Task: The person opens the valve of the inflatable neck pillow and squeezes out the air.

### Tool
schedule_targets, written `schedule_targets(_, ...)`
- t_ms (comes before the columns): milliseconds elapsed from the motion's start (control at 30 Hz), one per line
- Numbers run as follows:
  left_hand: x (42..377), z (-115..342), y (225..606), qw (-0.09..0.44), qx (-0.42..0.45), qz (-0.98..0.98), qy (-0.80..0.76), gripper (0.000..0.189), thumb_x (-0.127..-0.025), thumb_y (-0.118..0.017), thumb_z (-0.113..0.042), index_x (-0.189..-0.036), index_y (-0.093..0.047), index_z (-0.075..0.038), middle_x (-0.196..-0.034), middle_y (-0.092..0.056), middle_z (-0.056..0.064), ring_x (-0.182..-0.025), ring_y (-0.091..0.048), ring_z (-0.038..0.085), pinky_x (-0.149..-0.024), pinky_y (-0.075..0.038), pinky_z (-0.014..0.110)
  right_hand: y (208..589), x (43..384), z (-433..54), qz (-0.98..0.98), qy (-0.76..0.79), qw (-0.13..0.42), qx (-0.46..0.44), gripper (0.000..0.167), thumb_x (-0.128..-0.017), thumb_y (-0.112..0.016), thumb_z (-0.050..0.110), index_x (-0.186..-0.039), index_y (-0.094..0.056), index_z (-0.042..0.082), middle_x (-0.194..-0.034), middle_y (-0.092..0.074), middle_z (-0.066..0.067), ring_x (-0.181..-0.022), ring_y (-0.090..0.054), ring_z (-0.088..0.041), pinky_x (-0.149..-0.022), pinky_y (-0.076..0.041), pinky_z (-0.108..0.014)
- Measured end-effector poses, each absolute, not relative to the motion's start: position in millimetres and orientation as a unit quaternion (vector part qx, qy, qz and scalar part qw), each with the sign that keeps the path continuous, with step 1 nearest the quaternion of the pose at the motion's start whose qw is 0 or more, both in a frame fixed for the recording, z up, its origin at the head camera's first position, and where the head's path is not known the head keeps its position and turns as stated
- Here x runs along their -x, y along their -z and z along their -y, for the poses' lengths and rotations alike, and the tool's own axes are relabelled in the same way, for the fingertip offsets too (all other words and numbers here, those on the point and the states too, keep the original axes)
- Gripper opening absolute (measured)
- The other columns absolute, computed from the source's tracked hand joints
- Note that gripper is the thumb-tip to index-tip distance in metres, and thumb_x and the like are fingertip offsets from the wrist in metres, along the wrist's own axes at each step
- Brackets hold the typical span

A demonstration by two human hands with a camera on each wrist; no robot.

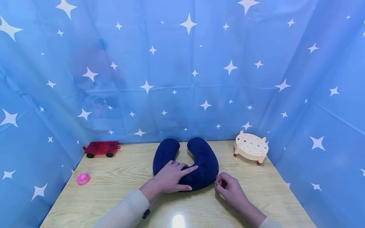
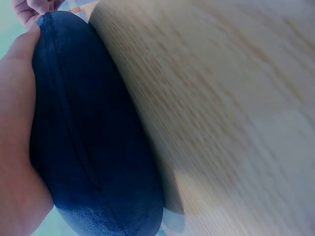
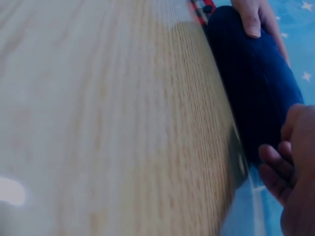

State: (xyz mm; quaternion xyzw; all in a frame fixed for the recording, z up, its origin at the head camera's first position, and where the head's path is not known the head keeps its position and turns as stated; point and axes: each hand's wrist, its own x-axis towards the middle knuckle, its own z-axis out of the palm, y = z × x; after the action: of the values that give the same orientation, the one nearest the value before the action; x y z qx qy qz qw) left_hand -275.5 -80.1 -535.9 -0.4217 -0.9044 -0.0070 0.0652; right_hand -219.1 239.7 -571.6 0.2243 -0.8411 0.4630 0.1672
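Note:
A dark blue U-shaped neck pillow (image 1: 206, 161) lies on the table, its two ends pointing away from me. My left hand (image 1: 169, 178) rests on the left and middle of its curve, fingers spread over the top and thumb along the near side. A zipper (image 2: 69, 115) runs along the pillow's near side in the left wrist view. At the right end of that side, my right hand (image 1: 231, 190) pinches the zipper's small pull between thumb and index finger. The pull is mostly hidden by the fingertips.
On the wooden table (image 1: 122, 177), a red toy wagon (image 1: 101, 148) stands back left, with a pink rounded toy (image 1: 83, 179) nearer me. A cream round toy stool (image 1: 251, 146) with red feet stands back right. A blue star-patterned curtain (image 1: 171, 69) encloses the back and sides.

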Motion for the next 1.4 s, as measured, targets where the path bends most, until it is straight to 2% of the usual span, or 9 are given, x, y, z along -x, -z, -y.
schedule_targets(167,275,79,535,0.067,0.42,0.905,0.008,0.088,-0.102,-0.037,-0.087,-0.177,-0.012,-0.047,-0.152,-0.063,-0.001,-0.137,-0.062,0.026,-0.117,-0.045,0.05,572,219,-241,0.828,-0.476,0.154,-0.251,0.035,-0.086,-0.079,-0.016,-0.09,-0.069,0.017,-0.08,-0.064,0.009,-0.068,-0.06,-0.004,-0.055,-0.052,-0.024)
schedule_targets(400,275,80,535,0.068,0.419,0.905,0.007,0.088,-0.102,-0.038,-0.087,-0.177,-0.013,-0.047,-0.151,-0.063,-0.001,-0.137,-0.062,0.026,-0.116,-0.045,0.05,570,218,-242,0.806,-0.503,0.103,-0.294,0.018,-0.098,-0.078,-0.007,-0.095,-0.073,0.01,-0.08,-0.066,0.004,-0.064,-0.064,-0.009,-0.051,-0.054,-0.028)
schedule_targets(733,276,79,535,0.062,0.417,0.907,0.006,0.088,-0.102,-0.036,-0.088,-0.177,-0.011,-0.048,-0.152,-0.063,-0.001,-0.138,-0.061,0.026,-0.117,-0.044,0.05,567,221,-241,0.82,-0.483,0.053,-0.303,0.01,-0.101,-0.081,0.004,-0.096,-0.077,0.011,-0.084,-0.066,0.008,-0.07,-0.06,-0.005,-0.058,-0.054,-0.026)
schedule_targets(933,276,80,535,0.059,0.416,0.908,0.009,0.087,-0.103,-0.038,-0.086,-0.177,-0.012,-0.048,-0.152,-0.062,-0.001,-0.138,-0.061,0.026,-0.118,-0.044,0.05,565,220,-239,0.815,-0.491,0.033,-0.305,0.008,-0.101,-0.08,0.003,-0.098,-0.077,0.01,-0.083,-0.07,0.002,-0.068,-0.061,-0.004,-0.057,-0.055,-0.026)
schedule_targets(1167,275,79,534,0.058,0.416,0.907,0.01,0.087,-0.103,-0.038,-0.086,-0.177,-0.012,-0.048,-0.152,-0.063,-0.001,-0.139,-0.06,0.024,-0.118,-0.044,0.05,564,219,-232,0.799,-0.506,0.005,-0.325,0.005,-0.103,-0.077,0.003,-0.101,-0.076,0.008,-0.082,-0.075,-0.01,-0.066,-0.062,0.0,-0.054,-0.056,-0.026)
schedule_targets(1400,274,80,533,0.058,0.415,0.908,0.007,0.087,-0.103,-0.038,-0.086,-0.177,-0.014,-0.047,-0.152,-0.063,-0.001,-0.14,-0.059,0.024,-0.119,-0.043,0.05,565,219,-229,0.797,-0.514,-0.014,-0.316,0.005,-0.104,-0.077,0.005,-0.102,-0.077,0.009,-0.081,-0.075,-0.011,-0.065,-0.062,0.001,-0.053,-0.056,-0.026)
